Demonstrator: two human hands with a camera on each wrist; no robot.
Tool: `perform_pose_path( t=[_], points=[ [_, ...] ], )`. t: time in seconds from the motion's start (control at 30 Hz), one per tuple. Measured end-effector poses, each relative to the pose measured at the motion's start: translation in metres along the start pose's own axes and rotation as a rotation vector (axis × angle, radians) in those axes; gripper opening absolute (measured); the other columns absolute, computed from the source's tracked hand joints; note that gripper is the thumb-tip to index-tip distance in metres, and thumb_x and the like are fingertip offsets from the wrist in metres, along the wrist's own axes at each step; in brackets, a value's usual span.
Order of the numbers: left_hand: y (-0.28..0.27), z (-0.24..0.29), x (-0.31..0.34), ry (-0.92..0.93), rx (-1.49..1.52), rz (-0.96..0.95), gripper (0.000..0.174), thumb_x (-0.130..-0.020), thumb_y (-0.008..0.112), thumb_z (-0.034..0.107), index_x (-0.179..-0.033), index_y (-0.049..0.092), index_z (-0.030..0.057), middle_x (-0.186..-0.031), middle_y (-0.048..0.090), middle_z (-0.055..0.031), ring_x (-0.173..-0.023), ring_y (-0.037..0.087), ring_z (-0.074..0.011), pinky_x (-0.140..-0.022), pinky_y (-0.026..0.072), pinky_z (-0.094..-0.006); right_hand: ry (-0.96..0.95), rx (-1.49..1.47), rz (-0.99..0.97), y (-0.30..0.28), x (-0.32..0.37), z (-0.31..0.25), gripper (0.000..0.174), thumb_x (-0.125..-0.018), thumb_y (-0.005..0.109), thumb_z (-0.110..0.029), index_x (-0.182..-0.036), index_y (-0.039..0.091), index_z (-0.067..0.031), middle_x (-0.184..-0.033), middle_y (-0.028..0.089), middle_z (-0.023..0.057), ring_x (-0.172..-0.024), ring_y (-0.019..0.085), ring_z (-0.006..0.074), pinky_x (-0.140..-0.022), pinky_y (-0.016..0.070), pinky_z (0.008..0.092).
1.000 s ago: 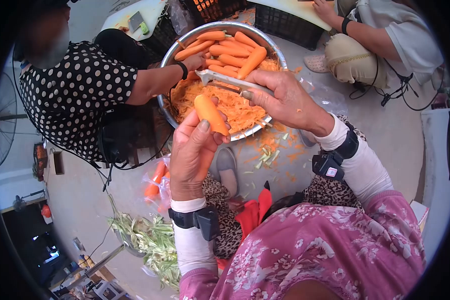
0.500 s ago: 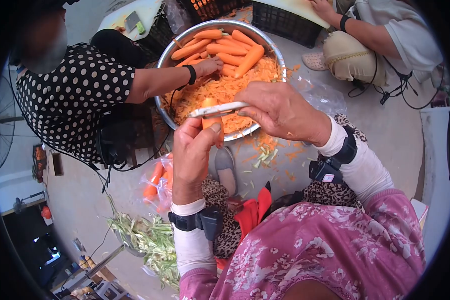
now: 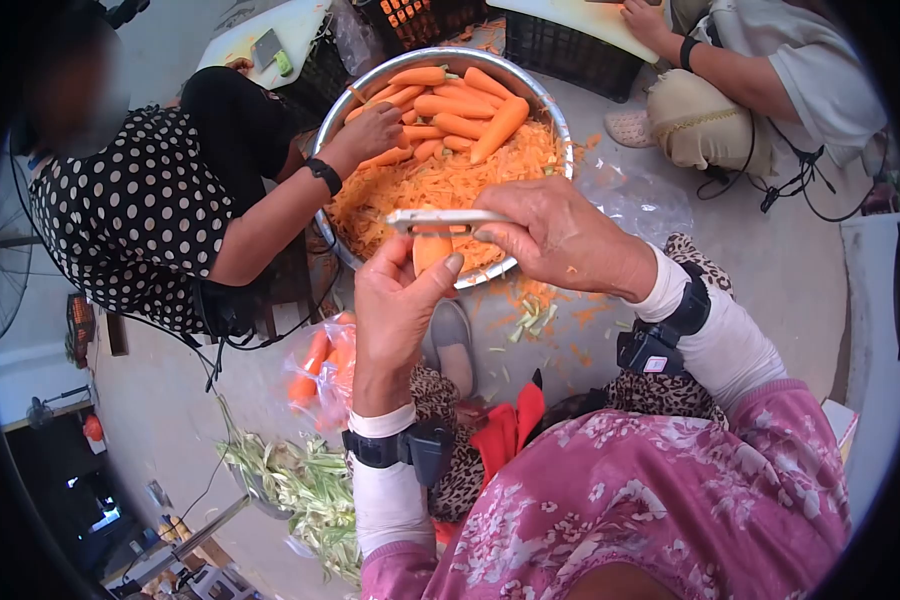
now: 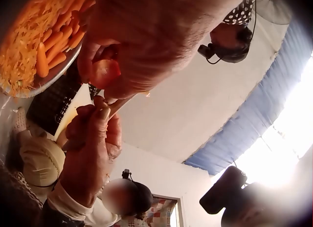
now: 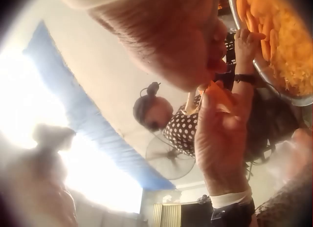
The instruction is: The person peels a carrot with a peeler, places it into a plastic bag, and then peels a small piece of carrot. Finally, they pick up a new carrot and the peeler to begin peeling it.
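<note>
In the head view my left hand (image 3: 390,320) grips a carrot (image 3: 432,252) upright between thumb and fingers, over the near rim of a metal basin (image 3: 567,150). My right hand (image 3: 570,235) holds a pale peeler (image 3: 448,217) by its handle, its head lying across the carrot's upper part. Orange shreds (image 3: 420,190) and several whole carrots (image 3: 500,128) fill the basin. The left wrist view shows the carrot's end (image 4: 105,73) inside my left hand. In the right wrist view the carrot (image 5: 220,96) stands above my left thumb.
A person in a dotted shirt (image 3: 140,200) sits at the left, one hand at the basin's carrots. Another person (image 3: 740,90) is at the upper right. A plastic bag of carrots (image 3: 315,370) and a heap of green husks (image 3: 305,490) lie on the floor. Black crates (image 3: 570,60) stand behind.
The peeler has come from beside the carrot to lie across it, and my right hand has moved slightly down. The neighbour's arm has drawn back toward the left.
</note>
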State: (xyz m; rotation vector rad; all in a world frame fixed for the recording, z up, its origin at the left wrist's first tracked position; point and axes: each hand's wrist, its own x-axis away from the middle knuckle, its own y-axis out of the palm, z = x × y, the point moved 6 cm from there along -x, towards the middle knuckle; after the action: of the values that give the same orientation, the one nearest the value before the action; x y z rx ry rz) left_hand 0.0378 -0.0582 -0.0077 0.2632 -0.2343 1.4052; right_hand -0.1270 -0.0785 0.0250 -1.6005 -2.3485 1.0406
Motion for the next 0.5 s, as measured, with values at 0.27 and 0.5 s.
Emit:
perform_pose_path(
  t=[0.27, 0.5],
  points=[
    [0.004, -0.006, 0.004, -0.039, 0.230, -0.097, 0.044, -0.081, 0.069, 0.006, -0.120, 0.054, -0.0060, -0.095, 0.063, -0.0061, -0.080, 0.059, -0.0106, -0.071, 0.0489, -0.0225, 0.202, 0.147, 0.112, -0.010, 0.002, 0.018, 0.011, -0.082, 0.058, -0.011, -0.081, 0.054, 0.0003, -0.071, 0.058, 0.0212, -0.072, 0.059, 0.0422, -0.062, 0.0447, 0.0501],
    [0.003, -0.008, 0.007, -0.068, 0.347, -0.076, 0.045, -0.084, 0.065, 0.009, -0.124, 0.049, -0.0048, -0.105, 0.063, -0.0118, -0.086, 0.059, -0.0123, -0.076, 0.0471, -0.0236, 0.246, 0.403, -0.184, 0.008, 0.011, 0.021, 0.011, -0.079, 0.050, -0.004, -0.088, 0.052, 0.0018, -0.072, 0.060, 0.0255, -0.072, 0.060, 0.0440, -0.061, 0.0470, 0.0501]
  ],
)
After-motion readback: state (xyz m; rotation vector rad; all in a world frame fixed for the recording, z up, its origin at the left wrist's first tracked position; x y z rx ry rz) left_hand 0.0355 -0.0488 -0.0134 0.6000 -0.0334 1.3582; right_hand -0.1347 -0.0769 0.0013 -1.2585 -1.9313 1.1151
